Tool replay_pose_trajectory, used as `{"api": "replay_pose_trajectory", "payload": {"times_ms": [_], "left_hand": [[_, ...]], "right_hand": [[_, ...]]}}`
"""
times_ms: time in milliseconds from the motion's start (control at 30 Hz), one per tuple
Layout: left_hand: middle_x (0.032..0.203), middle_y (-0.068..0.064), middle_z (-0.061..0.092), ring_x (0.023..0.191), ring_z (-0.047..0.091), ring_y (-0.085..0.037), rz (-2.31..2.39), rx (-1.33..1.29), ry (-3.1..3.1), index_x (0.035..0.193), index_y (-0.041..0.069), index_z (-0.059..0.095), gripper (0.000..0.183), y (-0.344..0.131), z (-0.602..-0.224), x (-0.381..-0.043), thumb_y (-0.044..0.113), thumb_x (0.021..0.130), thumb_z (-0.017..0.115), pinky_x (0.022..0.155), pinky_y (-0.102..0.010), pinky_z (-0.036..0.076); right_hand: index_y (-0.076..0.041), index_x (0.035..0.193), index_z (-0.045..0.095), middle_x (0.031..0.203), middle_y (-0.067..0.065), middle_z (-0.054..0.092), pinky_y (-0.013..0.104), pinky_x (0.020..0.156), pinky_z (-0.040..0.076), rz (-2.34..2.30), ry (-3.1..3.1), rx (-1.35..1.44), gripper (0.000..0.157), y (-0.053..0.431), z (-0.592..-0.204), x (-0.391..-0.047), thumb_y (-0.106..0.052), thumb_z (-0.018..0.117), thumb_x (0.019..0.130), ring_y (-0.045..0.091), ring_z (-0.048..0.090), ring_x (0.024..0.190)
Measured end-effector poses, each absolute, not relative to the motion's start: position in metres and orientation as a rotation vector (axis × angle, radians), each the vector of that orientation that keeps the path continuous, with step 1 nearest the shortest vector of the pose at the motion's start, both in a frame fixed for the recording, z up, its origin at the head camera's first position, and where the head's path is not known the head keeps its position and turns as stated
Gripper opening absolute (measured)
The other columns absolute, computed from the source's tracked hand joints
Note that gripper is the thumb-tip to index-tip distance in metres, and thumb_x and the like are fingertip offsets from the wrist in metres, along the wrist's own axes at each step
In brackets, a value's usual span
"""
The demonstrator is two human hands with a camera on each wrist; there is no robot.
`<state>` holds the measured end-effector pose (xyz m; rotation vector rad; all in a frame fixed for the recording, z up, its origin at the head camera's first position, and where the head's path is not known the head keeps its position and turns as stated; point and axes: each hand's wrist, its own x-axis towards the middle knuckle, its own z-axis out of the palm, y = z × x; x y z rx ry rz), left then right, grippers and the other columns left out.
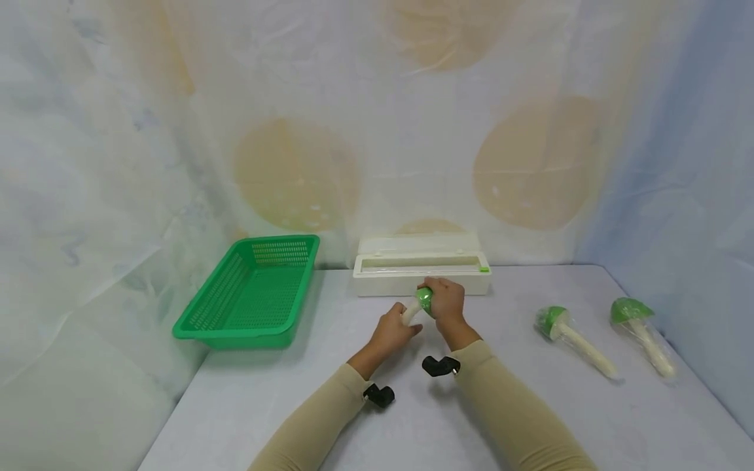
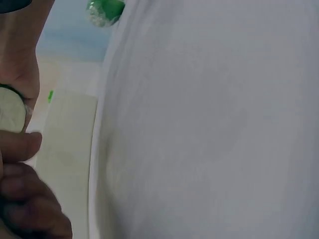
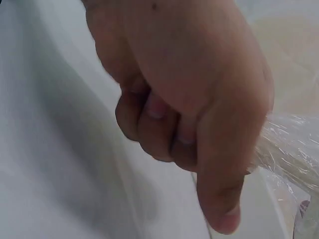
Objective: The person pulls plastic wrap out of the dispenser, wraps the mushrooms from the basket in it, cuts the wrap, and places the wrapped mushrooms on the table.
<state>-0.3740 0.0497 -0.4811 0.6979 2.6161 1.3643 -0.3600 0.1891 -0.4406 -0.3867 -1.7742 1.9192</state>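
Observation:
Between both hands in the head view is a toy mushroom [image 1: 424, 299] with a green cap and a pale stem, tilted cap up to the right. My left hand [image 1: 391, 330] grips its stem. My right hand [image 1: 446, 304] is at the cap, which it partly hides. The left wrist view shows the pale flat underside of the cap [image 2: 11, 110] beside the left thumb. In the right wrist view, the right hand's fingers are curled and its thumb points down; crinkled clear plastic wrap [image 3: 291, 149] comes out beside it. The right fingertips' grip is partly hidden.
Behind the hands stands a white plastic wrap dispenser [image 1: 421, 284], its lid raised. A green perforated basket [image 1: 247, 337] is at the back left. On the right lie two more toy mushrooms in clear wrap, one nearer [image 1: 554, 320] and one by the right edge [image 1: 631, 311].

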Motion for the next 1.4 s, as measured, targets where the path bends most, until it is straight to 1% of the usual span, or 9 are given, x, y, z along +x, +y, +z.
{"api": "replay_pose_trajectory", "payload": {"times_ms": [200,300,400,600,867,1033,1167,1267,1400], "left_hand": [[0.082,-0.001,0.060,0.071,0.055,-0.014,1.378,0.813,2.472,0.108,0.009,0.053,0.040,0.043,-0.475,-0.376,0.018,0.080,0.080,0.059,-0.029,0.045],[0.101,-0.003,0.064,0.089,0.060,-0.016,1.398,0.828,2.322,0.127,0.008,0.050,0.053,0.038,-0.471,-0.376,0.015,0.083,0.078,0.074,-0.034,0.049],[0.112,-0.008,0.066,0.100,0.061,-0.018,1.393,0.824,2.267,0.133,0.003,0.052,0.056,0.032,-0.469,-0.375,0.012,0.084,0.077,0.083,-0.036,0.050],[0.097,-0.005,0.072,0.085,0.065,-0.012,1.400,0.791,2.271,0.117,-0.003,0.066,0.036,0.029,-0.470,-0.376,0.008,0.084,0.076,0.071,-0.030,0.053],[0.086,-0.006,0.072,0.077,0.067,-0.013,1.448,0.792,2.166,0.103,-0.003,0.067,0.030,0.031,-0.472,-0.373,0.000,0.077,0.081,0.066,-0.027,0.053],[0.088,-0.007,0.073,0.081,0.068,-0.015,1.493,0.754,2.070,0.104,0.000,0.064,0.029,0.028,-0.472,-0.374,0.001,0.079,0.079,0.069,-0.029,0.054],[0.097,-0.015,0.072,0.088,0.069,-0.020,1.627,0.663,1.906,0.108,-0.004,0.062,0.028,0.026,-0.473,-0.377,-0.005,0.083,0.073,0.076,-0.034,0.055],[0.103,-0.019,0.070,0.093,0.069,-0.023,1.701,0.634,1.806,0.113,-0.007,0.060,0.027,0.025,-0.474,-0.377,-0.008,0.087,0.067,0.081,-0.036,0.054],[0.109,-0.021,0.068,0.098,0.068,-0.028,1.758,0.659,1.723,0.116,-0.009,0.057,0.028,0.028,-0.472,-0.371,-0.007,0.090,0.064,0.084,-0.038,0.053]], "right_hand": [[0.006,0.085,0.073,0.080,0.009,0.072,0.023,0.055,0.050,1.806,-1.833,-0.329,0.026,0.201,-0.433,-0.360,-0.017,0.064,0.092,0.013,0.063,0.070],[0.004,0.085,0.074,0.079,0.008,0.072,0.023,0.053,0.049,1.764,-1.856,-0.337,0.026,0.210,-0.430,-0.359,-0.019,0.064,0.092,0.011,0.062,0.066],[0.002,0.082,0.075,0.078,0.008,0.072,0.022,0.054,0.048,1.746,-1.844,-0.359,0.025,0.219,-0.429,-0.359,-0.018,0.064,0.092,0.012,0.061,0.067],[0.004,0.084,0.075,0.079,0.006,0.072,0.023,0.056,0.048,1.812,-1.857,-0.340,0.025,0.226,-0.428,-0.357,-0.019,0.065,0.092,0.013,0.060,0.071],[0.003,0.085,0.075,0.080,0.007,0.072,0.025,0.054,0.050,1.860,-1.916,-0.269,0.027,0.225,-0.426,-0.352,-0.021,0.065,0.093,0.013,0.062,0.067],[0.003,0.103,0.072,0.104,0.011,0.069,0.027,0.068,0.048,1.947,-1.966,-0.155,0.044,0.232,-0.424,-0.353,-0.038,0.055,0.099,0.019,0.059,0.090],[0.003,0.138,0.044,0.143,0.020,0.043,0.035,0.098,0.040,2.265,-1.803,0.075,0.065,0.238,-0.423,-0.352,-0.051,0.034,0.103,0.028,0.041,0.128],[-0.004,0.146,0.029,0.150,0.019,0.030,0.042,0.108,0.032,2.477,-1.670,0.195,0.062,0.240,-0.428,-0.348,-0.049,0.030,0.105,0.031,0.031,0.137],[-0.009,0.145,0.030,0.137,0.012,0.043,0.041,0.101,0.041,2.559,-1.681,0.321,0.042,0.241,-0.438,-0.338,-0.028,0.035,0.107,0.028,0.045,0.126]]}}
